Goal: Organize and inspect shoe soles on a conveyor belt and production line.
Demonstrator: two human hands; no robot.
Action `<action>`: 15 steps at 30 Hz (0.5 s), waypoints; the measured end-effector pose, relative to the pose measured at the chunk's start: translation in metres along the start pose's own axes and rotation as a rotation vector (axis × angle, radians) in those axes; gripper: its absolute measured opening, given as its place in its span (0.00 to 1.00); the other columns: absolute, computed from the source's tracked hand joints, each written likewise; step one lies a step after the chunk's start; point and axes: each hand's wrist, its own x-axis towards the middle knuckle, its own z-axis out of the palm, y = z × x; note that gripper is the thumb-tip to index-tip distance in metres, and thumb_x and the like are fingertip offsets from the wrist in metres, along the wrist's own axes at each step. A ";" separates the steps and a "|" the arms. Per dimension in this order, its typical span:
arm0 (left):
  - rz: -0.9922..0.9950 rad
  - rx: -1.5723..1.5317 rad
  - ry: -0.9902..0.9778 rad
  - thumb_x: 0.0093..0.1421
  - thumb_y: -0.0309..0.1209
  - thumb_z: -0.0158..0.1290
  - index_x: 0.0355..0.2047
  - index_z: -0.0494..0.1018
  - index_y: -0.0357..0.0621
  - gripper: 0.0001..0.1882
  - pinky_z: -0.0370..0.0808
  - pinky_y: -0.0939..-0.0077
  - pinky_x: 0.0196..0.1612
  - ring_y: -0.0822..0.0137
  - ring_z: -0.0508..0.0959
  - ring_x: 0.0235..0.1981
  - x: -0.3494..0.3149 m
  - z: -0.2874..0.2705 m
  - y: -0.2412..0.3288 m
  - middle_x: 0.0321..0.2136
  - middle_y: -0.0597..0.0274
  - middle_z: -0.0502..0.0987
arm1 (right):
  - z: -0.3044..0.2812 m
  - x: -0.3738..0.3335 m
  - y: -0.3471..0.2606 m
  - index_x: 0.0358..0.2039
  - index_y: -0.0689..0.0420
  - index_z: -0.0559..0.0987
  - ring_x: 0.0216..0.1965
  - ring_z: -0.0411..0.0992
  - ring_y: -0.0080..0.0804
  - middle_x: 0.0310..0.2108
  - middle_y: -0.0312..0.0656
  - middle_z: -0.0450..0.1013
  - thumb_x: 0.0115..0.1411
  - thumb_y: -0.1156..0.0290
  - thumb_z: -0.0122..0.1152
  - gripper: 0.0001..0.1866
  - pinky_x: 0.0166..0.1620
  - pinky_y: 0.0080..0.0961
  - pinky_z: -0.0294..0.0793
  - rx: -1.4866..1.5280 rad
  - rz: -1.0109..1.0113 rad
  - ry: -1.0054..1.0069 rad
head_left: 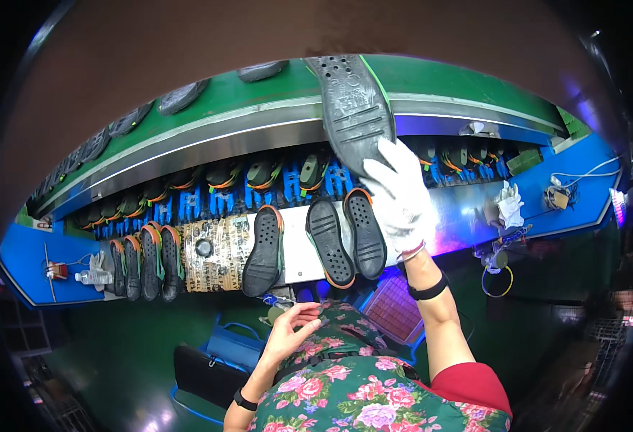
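Holding sole in white-gloved right grip: closed on the near end, with hold on the hidden side not visible. Pointing it far, holed end foremost, patterned face toward the camera. Seen in front of green belt; cannot tell whether touching it. Left grip: bare, holding nothing, fingers loosely bent, just off the near side of tabletop.

Judged step: passing one sole between tabletop and belt, direction not settled from this view. Judged need for next move: firm hold at the near end, steady wrist, clearance over blue racks.

Just left of right grip: first flat sole, holed end far; beside it, second flat sole, holed end near. Farther left, across white board: third flat sole, holed end far. Left again: taped patch, sole row, bottle. Well right: spare glove. Beyond racks, on belt: far soles.

Writing: raised marks on held sole, dark marks on taped patch; neither legible. No brand made out.
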 end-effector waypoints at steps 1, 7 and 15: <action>0.006 0.026 -0.005 0.62 0.26 0.59 0.55 0.71 0.36 0.21 0.75 0.75 0.51 0.70 0.78 0.46 0.000 0.002 0.003 0.45 0.54 0.77 | -0.004 -0.001 -0.007 0.42 0.49 0.85 0.57 0.69 0.50 0.53 0.45 0.74 0.40 0.77 0.73 0.24 0.57 0.41 0.71 -0.002 -0.008 -0.011; 0.016 0.077 -0.007 0.62 0.25 0.58 0.55 0.71 0.35 0.21 0.75 0.73 0.52 0.68 0.77 0.48 -0.003 0.008 0.006 0.45 0.54 0.77 | -0.007 -0.007 -0.008 0.41 0.51 0.85 0.56 0.69 0.55 0.52 0.45 0.75 0.41 0.77 0.71 0.22 0.55 0.45 0.69 0.060 -0.094 0.027; -0.018 0.066 -0.012 0.61 0.24 0.59 0.55 0.70 0.34 0.22 0.75 0.74 0.52 0.69 0.77 0.48 -0.004 0.018 0.009 0.46 0.53 0.77 | 0.004 0.008 0.000 0.40 0.50 0.85 0.56 0.69 0.52 0.51 0.44 0.75 0.39 0.78 0.72 0.23 0.54 0.43 0.71 0.011 -0.106 0.087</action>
